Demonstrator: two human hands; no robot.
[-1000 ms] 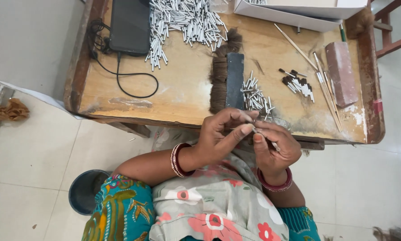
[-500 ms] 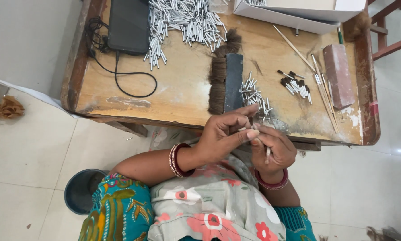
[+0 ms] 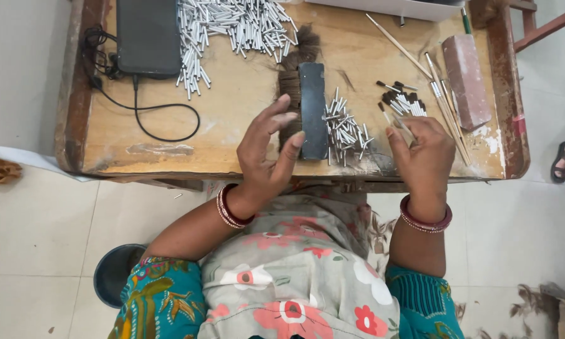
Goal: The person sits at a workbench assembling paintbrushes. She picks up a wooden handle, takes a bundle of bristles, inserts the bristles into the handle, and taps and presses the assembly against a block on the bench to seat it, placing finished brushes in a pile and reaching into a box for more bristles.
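Wooden bench (image 3: 232, 119) carries the work: the left hand (image 3: 266, 157), fingers spread and empty, reaches the dark hair bundle (image 3: 290, 94) under its black block (image 3: 312, 110), while the right hand (image 3: 423, 157) pinches a finished brush (image 3: 400, 122) beside the brush pile (image 3: 403, 102), seemingly between setting down and gathering hair.

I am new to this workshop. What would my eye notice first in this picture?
First, the big heap of silver tubes at the table's far edge, with a smaller pile between the hands. The left hand hovers open by a dark block; the right hand reaches finished brush tips.
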